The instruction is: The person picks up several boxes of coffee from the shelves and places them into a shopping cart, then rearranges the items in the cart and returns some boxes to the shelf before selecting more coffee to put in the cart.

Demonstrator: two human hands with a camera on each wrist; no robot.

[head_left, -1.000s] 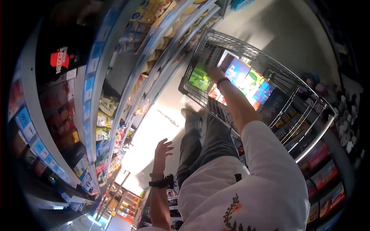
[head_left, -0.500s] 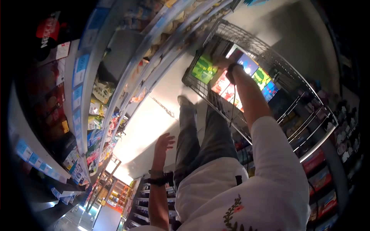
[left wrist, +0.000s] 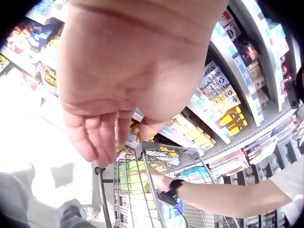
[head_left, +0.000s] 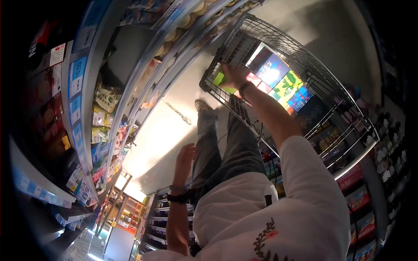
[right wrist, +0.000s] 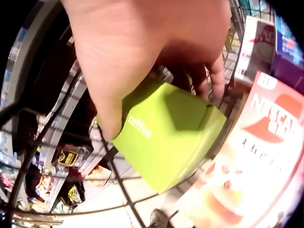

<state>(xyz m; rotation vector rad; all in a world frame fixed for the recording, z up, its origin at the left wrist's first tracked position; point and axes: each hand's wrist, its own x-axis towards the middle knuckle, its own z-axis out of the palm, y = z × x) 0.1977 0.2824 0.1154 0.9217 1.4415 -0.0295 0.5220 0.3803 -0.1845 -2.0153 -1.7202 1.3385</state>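
My right hand [head_left: 234, 77] reaches into a wire shopping cart [head_left: 206, 82] and grips a bright green coffee box [right wrist: 166, 128] at the cart's corner. In the right wrist view the thumb lies along one side of this box and the fingers go over the far side, partly hidden. The box is tilted, its narrow "coffee" face towards the camera. Right beside it stands a red and cream Nescafe box [right wrist: 266, 128]. My left hand [head_left: 185, 158] hangs by my leg, palm bare and fingers loosely bent, holding nothing.
More boxes lie in the cart: a blue one [head_left: 272, 69], a yellow-green one [head_left: 288, 85] and a black one [head_left: 315, 113]. Shelves with price labels [head_left: 76, 82] line the left side, close to the cart. Packed shelves [head_left: 359, 200] stand at the right too.
The green box showed its broad printed face before; now it is turned, with my right hand wrapped over it near the cart's corner. My left hand stays hanging at my side.
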